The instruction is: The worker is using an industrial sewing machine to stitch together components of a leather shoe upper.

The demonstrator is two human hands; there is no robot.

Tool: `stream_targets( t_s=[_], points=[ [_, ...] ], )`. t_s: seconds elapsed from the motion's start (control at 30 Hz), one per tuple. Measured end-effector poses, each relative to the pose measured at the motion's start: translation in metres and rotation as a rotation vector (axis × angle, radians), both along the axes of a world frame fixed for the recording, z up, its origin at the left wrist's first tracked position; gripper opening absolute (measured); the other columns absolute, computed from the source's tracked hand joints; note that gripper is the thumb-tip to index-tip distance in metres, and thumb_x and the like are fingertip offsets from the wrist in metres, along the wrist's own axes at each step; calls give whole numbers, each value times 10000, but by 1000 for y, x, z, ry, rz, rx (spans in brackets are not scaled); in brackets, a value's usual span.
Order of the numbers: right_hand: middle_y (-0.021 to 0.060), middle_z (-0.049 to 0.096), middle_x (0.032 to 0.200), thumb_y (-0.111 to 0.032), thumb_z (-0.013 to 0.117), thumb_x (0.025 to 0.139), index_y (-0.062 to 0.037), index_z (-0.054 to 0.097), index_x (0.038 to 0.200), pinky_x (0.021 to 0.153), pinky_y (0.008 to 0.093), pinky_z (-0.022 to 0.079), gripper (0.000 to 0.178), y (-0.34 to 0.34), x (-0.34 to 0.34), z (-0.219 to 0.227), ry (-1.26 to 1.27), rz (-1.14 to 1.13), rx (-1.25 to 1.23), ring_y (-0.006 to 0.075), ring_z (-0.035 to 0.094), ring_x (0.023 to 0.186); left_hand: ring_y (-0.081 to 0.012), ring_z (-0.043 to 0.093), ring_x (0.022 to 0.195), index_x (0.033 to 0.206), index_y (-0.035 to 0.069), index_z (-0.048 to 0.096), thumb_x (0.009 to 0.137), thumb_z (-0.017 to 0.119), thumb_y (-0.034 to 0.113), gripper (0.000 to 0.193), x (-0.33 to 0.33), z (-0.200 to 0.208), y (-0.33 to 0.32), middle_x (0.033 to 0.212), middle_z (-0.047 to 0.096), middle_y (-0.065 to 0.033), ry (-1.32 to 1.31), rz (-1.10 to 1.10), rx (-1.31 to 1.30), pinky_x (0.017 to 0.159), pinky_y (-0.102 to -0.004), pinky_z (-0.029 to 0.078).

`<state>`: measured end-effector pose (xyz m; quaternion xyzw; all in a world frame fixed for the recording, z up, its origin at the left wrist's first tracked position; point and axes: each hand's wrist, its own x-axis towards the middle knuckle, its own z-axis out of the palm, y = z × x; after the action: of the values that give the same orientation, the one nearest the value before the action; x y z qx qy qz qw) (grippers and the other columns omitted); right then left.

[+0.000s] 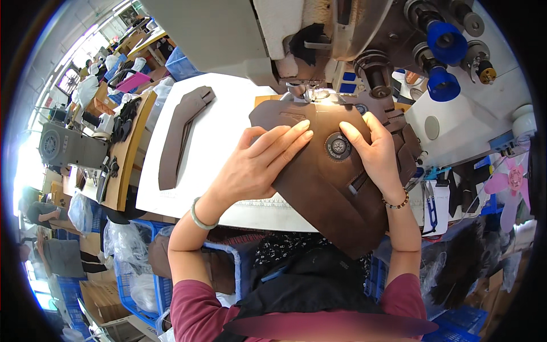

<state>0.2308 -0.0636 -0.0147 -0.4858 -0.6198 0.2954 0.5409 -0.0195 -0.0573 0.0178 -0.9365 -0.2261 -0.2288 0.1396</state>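
A large brown leather-like panel [319,188] lies under the sewing machine's needle area [313,94], its lower end hanging over the table edge toward my lap. On it sits a round dark patch [338,146] with a light emblem. My left hand [256,162] rests on the panel's left part, fingers stretched out flat. My right hand [376,154] presses the right part beside the patch, thumb and forefinger spread apart; its other fingers are mostly hidden. More brown pieces [407,148] lie bunched to the right of that hand.
A folded brown strip [183,137] lies on the white tabletop [228,108] at left. Blue-capped knobs [447,43] jut from the machine at upper right. Blue crates [137,279] stand below the table. A pink fan [510,182] is at far right. Other people [60,256] appear at far left.
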Motion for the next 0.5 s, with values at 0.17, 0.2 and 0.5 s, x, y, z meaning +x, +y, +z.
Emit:
stream_targets(
  t_s=[0.17, 0.2, 0.5],
  points=[
    [52, 637, 828, -221, 658, 917, 23, 596, 956, 703, 249, 459, 255, -4, 2, 12, 28, 75, -21, 57, 531, 771, -284, 467, 1282, 1295, 10, 545, 600, 676, 126, 717, 4, 9, -4, 1342, 528, -131, -54, 6, -134, 1067, -453, 357],
    [55, 644, 849, -216, 645, 925, 30, 601, 981, 728, 253, 465, 256, -4, 3, 14, 18, 94, -42, 65, 542, 794, -284, 467, 1282, 1295, 10, 545, 600, 676, 126, 717, 5, 9, -5, 1342, 528, -131, -58, 0, -141, 1067, -453, 357],
    [52, 665, 965, -191, 622, 931, 54, 599, 1077, 796, 241, 467, 286, 0, 5, 20, 115, 187, -117, 73, 562, 874, -328, 463, 1300, 1288, -7, 533, 542, 713, 70, 772, 7, 16, -4, 1329, 528, -161, -64, -18, -204, 1126, -492, 318]
  ],
)
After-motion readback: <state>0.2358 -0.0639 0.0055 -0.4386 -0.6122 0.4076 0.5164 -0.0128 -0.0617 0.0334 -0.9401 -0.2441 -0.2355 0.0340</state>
